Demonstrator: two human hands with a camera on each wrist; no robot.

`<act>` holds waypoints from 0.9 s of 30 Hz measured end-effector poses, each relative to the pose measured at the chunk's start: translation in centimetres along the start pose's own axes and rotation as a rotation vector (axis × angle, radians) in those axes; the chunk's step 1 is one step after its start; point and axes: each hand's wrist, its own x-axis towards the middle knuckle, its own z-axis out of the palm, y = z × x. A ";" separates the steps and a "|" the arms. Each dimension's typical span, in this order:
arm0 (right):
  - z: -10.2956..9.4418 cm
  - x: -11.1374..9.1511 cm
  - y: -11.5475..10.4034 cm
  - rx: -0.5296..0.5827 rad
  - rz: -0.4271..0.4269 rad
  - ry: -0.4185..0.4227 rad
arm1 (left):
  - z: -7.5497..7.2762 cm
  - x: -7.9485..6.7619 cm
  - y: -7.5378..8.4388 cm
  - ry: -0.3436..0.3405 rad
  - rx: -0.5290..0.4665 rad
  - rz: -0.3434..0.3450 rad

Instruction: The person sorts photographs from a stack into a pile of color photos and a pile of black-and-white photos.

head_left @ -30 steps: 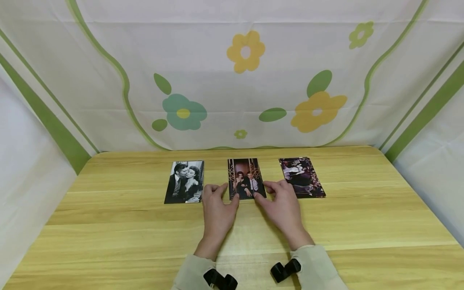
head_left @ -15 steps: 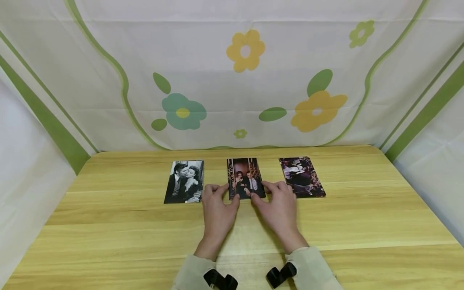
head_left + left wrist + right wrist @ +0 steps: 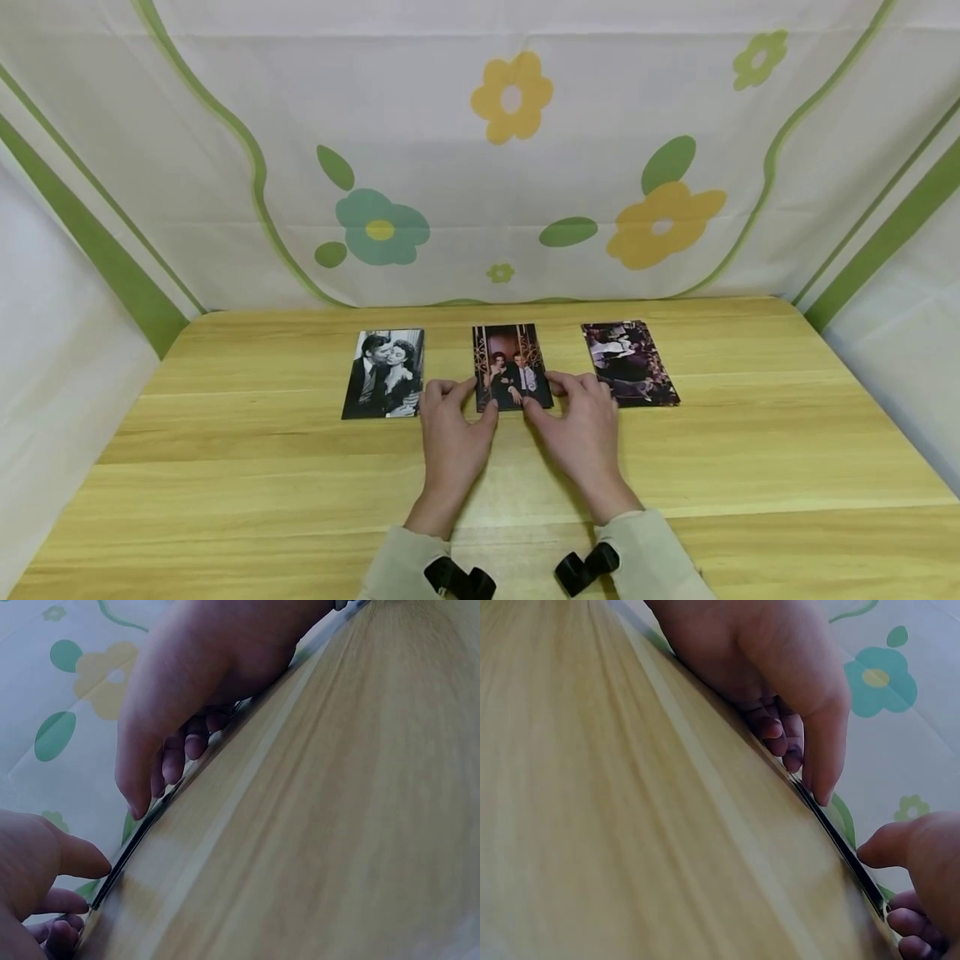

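In the head view, a small stack of photo cards lies on the table between the hands. Its top card pictures two people before an ornate gate. My left hand holds the near-left corner, thumb at the front edge and fingers along the left side. At the near-right corner, my right hand grips the stack in a mirrored way. Seen edge-on in the right wrist view, the stack is a thin dark strip flat on the wood. A black-and-white photo card lies left, and more dark photo cards lie right.
The cards sit toward the back of the wooden table. Behind it hangs a white cloth printed with flowers, with further cloth at both sides. A black wrist device is on each sleeve.
My right hand has shifted slightly left toward the middle stack. My left hand keeps its place, and the cards stay put; the head view has moved a little.
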 end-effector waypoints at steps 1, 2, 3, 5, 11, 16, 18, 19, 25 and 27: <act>0.0 0.0 0.0 -0.002 -0.002 0.001 | 0.0 0.0 0.0 0.000 -0.002 -0.001; 0.0 0.0 0.0 -0.003 -0.005 0.003 | 0.0 0.0 0.0 -0.002 -0.005 -0.005; 0.0 0.0 0.0 -0.003 -0.007 0.006 | 0.0 0.0 0.0 -0.002 -0.007 -0.007; 0.0 0.0 0.0 -0.008 -0.013 0.012 | -0.1 0.0 0.1 0.001 -0.015 -0.009; 0.1 0.0 0.0 -0.002 -0.019 0.017 | -0.1 0.0 -0.1 0.008 -0.032 -0.021; 0.0 0.0 0.2 0.006 -0.025 0.014 | 0.0 0.0 0.0 0.019 -0.037 -0.012; 0.0 0.0 0.2 0.007 -0.024 0.011 | 0.0 0.0 0.0 0.021 -0.039 -0.008; 0.0 0.0 0.2 0.009 -0.021 0.010 | 0.0 0.1 0.0 0.019 -0.040 -0.010; 0.0 0.0 0.2 0.020 -0.010 0.003 | 0.0 0.1 -0.1 0.025 -0.071 0.004; 0.0 0.0 0.1 0.022 -0.012 0.003 | -0.1 0.1 -0.2 0.034 -0.086 0.022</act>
